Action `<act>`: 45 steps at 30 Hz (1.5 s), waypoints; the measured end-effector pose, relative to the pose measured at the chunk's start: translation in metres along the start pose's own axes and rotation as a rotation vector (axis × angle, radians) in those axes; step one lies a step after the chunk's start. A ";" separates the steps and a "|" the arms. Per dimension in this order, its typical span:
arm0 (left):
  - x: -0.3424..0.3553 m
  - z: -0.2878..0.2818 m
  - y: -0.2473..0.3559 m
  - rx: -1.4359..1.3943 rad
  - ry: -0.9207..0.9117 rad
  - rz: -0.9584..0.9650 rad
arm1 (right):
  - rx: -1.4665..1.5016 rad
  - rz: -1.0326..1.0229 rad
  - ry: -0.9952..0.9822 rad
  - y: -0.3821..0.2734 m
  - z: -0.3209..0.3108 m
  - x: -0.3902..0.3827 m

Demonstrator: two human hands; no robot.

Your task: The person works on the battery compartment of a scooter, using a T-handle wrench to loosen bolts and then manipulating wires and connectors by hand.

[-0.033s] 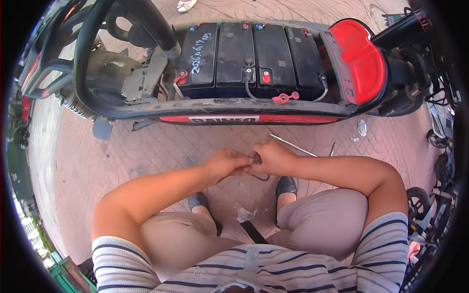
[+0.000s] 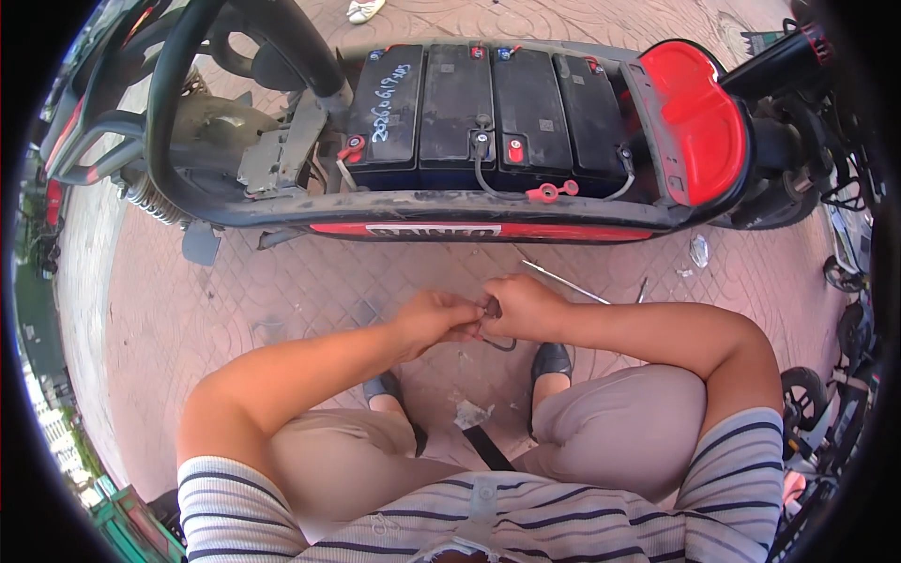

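My left hand [image 2: 435, 324] and my right hand [image 2: 527, 307] meet in front of me above the paving, both closed in a pinch. Between their fingers is a short dark cable [image 2: 502, 345], whose loop hangs below my right hand; the ends are mostly covered by fingers. Beyond them lies an electric scooter with several black batteries [image 2: 454, 113] side by side in its open floor frame [image 2: 432, 208]. A grey lead with red terminal covers [image 2: 554, 190] rests along the near side of the batteries. Another red cover [image 2: 352, 147] sits at the left battery's near corner.
A long thin metal tool [image 2: 566, 281] lies on the paving just past my right hand. Crumpled clear wrapping [image 2: 698, 250] lies farther right. The scooter's red panel [image 2: 694, 122] rises at the frame's right end. Parked vehicles line the right rim, with a wheel [image 2: 803, 394] nearby.
The scooter appears slightly farther right and lower in the picture. Both hands keep nearly the same place and the same pinch on the cable.
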State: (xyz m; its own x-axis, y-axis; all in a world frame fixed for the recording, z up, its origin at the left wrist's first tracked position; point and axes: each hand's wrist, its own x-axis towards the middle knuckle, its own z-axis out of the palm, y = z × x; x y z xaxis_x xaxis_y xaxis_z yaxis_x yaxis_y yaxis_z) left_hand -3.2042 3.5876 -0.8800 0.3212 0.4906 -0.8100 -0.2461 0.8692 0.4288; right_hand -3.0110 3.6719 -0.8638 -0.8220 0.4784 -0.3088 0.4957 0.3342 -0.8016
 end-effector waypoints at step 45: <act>-0.045 0.057 0.128 0.760 0.594 1.186 | 0.737 0.408 0.479 -0.061 -0.142 -0.018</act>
State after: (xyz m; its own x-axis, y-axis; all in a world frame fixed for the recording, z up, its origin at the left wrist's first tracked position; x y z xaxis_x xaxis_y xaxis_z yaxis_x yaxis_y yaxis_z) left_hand -3.1984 3.6806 -0.7658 -0.1639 0.9702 0.1782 0.4833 -0.0785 0.8719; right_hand -2.9869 3.7582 -0.7374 -0.3435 0.7795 -0.5238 0.2834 -0.4457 -0.8491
